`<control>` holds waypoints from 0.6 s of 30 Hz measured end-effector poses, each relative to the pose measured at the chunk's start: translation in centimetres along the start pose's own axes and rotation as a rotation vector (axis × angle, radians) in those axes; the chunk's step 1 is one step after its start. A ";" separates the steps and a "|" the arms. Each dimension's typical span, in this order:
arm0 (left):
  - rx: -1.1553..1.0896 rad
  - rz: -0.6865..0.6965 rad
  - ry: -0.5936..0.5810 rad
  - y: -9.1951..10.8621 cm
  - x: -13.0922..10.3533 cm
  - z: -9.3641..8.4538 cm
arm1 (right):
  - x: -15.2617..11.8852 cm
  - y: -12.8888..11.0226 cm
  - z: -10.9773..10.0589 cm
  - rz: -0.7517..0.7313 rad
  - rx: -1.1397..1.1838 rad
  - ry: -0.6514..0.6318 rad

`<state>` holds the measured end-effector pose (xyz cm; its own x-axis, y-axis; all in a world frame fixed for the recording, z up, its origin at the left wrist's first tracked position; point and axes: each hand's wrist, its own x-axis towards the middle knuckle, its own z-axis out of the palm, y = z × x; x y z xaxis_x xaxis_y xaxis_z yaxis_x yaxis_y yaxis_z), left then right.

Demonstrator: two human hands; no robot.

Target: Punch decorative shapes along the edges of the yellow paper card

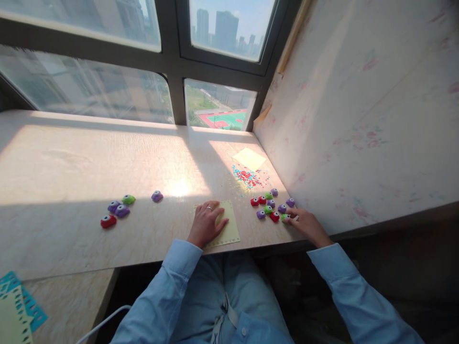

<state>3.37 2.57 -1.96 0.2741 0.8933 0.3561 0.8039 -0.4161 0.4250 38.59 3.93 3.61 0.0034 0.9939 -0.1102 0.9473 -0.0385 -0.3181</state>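
Observation:
My left hand point(208, 222) lies with its fingers spread on a pale yellow sheet point(229, 228) that has small punched marks along its edges. On the right, my right hand point(300, 222) has its fingers around a green punch point(285, 218) at the near right side of a group of small punches. That group holds several purple, red and green ones, such as a red punch point(274, 216), a purple punch point(260, 214) and another green punch point(268, 209). Whether the green punch touches the table cannot be made out.
Red and blue paper bits point(248, 178) lie behind the punches, beside a blank yellow sheet point(250, 159). More punches point(122, 210) sit on the left, a lone purple one point(157, 196) nearby. Punched sheets point(14, 315) lie lower left. A wall point(358, 119) bounds the right.

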 end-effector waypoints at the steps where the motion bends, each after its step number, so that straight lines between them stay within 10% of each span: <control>1: 0.020 0.004 -0.003 0.2 0.0 0.0 | -0.2 0.2 0.2 -0.005 0.010 0.014; 9: 0.069 -0.005 -0.048 1.9 -0.3 -0.2 | -4.2 -1.8 -1.4 -0.134 0.168 0.120; 18: -0.024 -0.245 0.367 -0.1 -4.9 -4.8 | -8.3 -5.6 -2.3 -0.428 0.331 -0.043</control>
<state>-0.56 -2.57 0.24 -0.1322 0.8487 0.5121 0.8084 -0.2067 0.5512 33.99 -3.82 8.42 -0.3803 0.9230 0.0580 0.7093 0.3313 -0.6222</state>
